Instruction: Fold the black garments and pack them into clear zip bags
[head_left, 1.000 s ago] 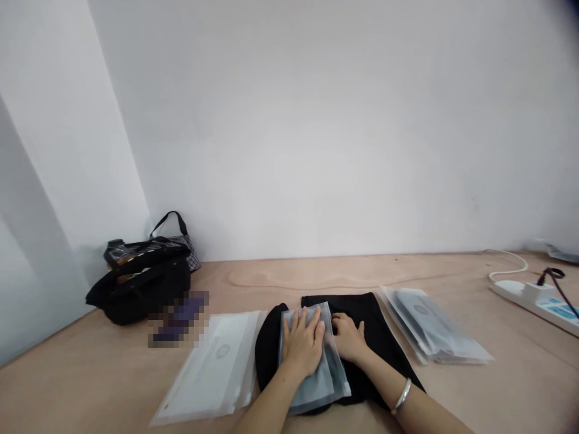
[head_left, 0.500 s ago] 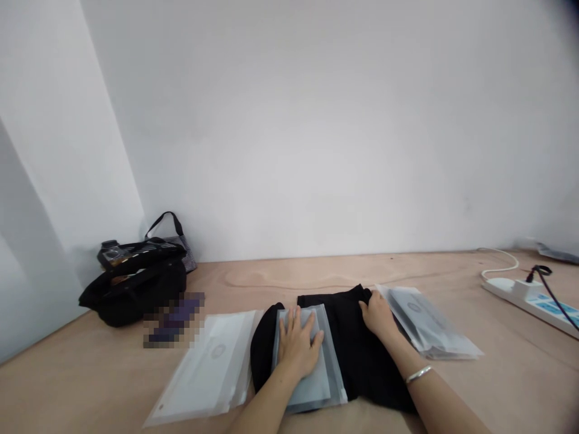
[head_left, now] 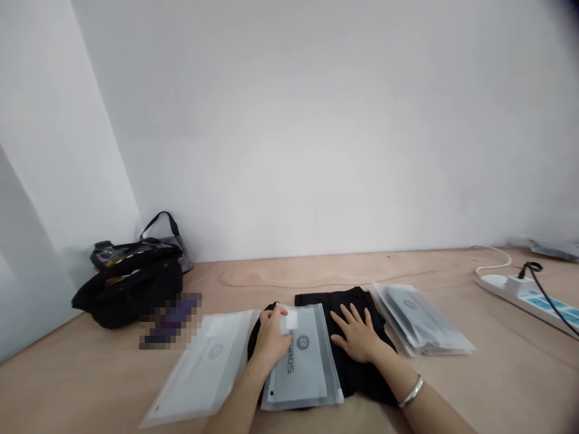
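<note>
My left hand (head_left: 272, 337) rests on the left side of a frosted zip bag (head_left: 310, 377) with a dark logo and lettering. Its fingers are bent near the top edge, index and thumb apart on the plastic. The bag lies on a black garment (head_left: 357, 377), which sticks out past it on both sides. Flat on the garment, just right of the bag, is my right hand (head_left: 359, 337), fingers spread and holding nothing. A silver bangle (head_left: 411, 392) circles that wrist.
Another frosted bag (head_left: 199, 367) lies to the left, and a stack of frosted bags (head_left: 423, 322) to the right. A black bag (head_left: 136, 295) and a pixelated purple item (head_left: 174, 319) sit at far left. A power strip (head_left: 538, 304) with cables is at far right.
My left hand has slid left off the bag's middle, uncovering its logo and lettering. My right hand has let go of the garment's far right edge and moved left to lie flat on it.
</note>
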Motion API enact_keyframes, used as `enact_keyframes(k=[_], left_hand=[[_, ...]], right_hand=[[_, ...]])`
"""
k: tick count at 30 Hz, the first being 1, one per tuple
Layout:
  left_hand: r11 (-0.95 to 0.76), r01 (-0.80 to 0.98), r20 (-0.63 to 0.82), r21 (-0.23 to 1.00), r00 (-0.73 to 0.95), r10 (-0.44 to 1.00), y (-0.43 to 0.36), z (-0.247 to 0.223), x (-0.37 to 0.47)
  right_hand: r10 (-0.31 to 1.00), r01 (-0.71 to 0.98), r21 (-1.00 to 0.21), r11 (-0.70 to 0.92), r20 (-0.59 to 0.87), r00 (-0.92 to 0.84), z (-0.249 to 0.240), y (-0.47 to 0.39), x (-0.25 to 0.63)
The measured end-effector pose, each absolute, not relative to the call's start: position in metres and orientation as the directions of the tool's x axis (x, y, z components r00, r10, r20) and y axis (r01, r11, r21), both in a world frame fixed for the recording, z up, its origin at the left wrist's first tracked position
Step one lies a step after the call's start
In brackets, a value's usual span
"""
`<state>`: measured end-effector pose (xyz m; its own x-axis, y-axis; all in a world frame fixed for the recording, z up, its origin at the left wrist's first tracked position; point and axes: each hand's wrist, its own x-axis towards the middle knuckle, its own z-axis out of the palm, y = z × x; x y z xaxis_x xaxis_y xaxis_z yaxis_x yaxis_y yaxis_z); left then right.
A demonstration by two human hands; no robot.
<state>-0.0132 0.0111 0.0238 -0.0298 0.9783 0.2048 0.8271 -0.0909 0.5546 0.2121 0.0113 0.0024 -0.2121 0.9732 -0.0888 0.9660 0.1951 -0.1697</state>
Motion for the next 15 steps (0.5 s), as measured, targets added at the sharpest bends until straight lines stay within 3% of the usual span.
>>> enact_keyframes(k=[6,10,15], left_hand=[[-0.146,0.765,0.222,0.627,0.003,0.975,0.009,0.031,-0.041],[-0.162,0.697,0.321,0.699,-0.103,0.942,0.004,0.039,-0.097],[-0.079,0.839,0.346,0.538,-0.135,0.928,-0.004,0.036,-0.168]], right_hand=[[0.975,0.961,-0.191,0.199,-0.055,-0.213,0.003,0.009,0.212],[0.975,0.955,-0.204,0.213,-0.017,-0.221,0.004,0.008,0.211],[0.974,0.953,-0.205,0.222,-0.006,-0.228,0.004,0.008,0.212]])
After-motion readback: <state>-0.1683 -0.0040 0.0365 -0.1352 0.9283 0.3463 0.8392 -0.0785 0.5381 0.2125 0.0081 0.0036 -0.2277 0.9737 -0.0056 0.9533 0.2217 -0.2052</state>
